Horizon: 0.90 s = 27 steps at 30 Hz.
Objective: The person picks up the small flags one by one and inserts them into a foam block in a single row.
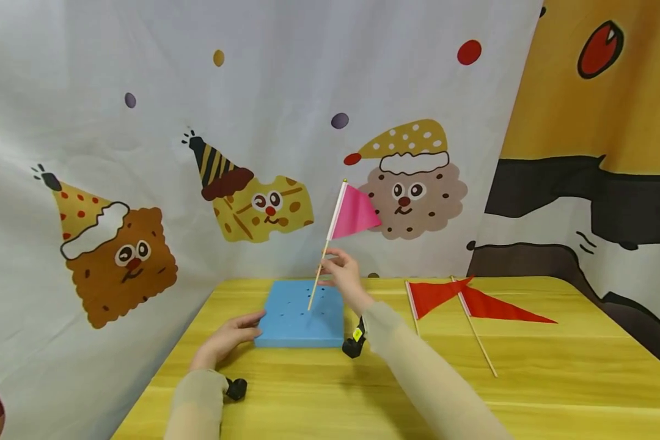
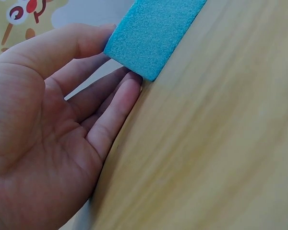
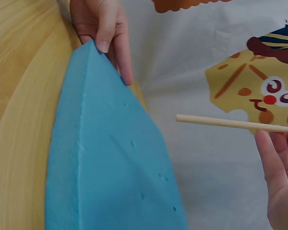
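A light blue foam block [image 1: 302,333] dotted with small holes lies flat on the table. My left hand [image 1: 228,337] rests against its left side, thumb and fingertips touching the near corner, fingers mostly straight. Above the block, my right hand [image 1: 343,276] pinches the thin wooden stick [image 3: 211,121] of a pink triangular flag [image 1: 354,211]. The flag stands tilted, its cloth end up and to the right. In the right wrist view the stick's bare lower end is apart from the foam's holed top. Part of the right hand is cut off there.
Right of the block, two red pennants on sticks lie on the wood-grain table [image 1: 286,391]: a nearer-left red flag [image 1: 434,296] and a longer red flag [image 1: 500,305], their cloths meeting. Behind the table hangs a cloth backdrop [image 1: 286,73] with cartoon figures.
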### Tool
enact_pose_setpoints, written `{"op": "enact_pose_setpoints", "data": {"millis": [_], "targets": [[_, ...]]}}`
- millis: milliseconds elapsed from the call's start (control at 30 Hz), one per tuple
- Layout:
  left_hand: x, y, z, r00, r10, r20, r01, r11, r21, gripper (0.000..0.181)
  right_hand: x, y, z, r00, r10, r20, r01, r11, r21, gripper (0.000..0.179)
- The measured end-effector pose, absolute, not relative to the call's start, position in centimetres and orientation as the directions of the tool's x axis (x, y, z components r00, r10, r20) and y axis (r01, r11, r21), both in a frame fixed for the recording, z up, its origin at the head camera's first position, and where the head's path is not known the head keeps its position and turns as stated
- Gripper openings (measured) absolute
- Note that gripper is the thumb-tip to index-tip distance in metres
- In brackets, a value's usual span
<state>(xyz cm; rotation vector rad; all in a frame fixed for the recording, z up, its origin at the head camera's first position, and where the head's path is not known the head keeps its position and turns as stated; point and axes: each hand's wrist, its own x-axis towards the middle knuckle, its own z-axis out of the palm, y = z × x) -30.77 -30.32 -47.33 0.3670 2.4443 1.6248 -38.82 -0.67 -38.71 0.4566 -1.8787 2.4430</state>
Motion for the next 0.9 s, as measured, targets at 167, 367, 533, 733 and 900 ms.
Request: {"op": "enact_pose_setpoints", "data": {"millis": [167,367,533,733,900], "targets": [[-31.0,-30.2,-47.1,-0.951,0.308,-0.005,0.118,0.379,0.918,0.059,-39.0,-2.0,-39.2,-0.954,-0.151,0.258,-0.222,-0.221,-0.95,0.024],[-31.2,-30.4,-47.4,-0.946,0.324,0.011,0.135,0.361,0.923,0.058,-38.9,-3.6,-40.0,-0.96,-0.13,0.249,-0.223,-0.184,-0.957,0.023],[-31.3,-30.3,-47.6,-0.949,0.315,0.005,0.126,0.363,0.923,0.059,-38.8,-4.6,-40.3,-0.959,-0.112,0.26,-0.238,-0.177,-0.955,0.022],[-31.3,-30.3,-47.6,-0.949,0.316,0.006,0.125,0.359,0.925,0.058,-38.7,-5.7,-40.9,-0.958,-0.109,0.266,-0.244,-0.177,-0.953,0.02],[-31.4,-30.3,-47.6,-0.951,0.31,-0.004,0.114,0.362,0.925,0.058,-38.5,-6.5,-41.4,-0.962,-0.107,0.251,-0.229,-0.182,-0.956,0.019]]}}
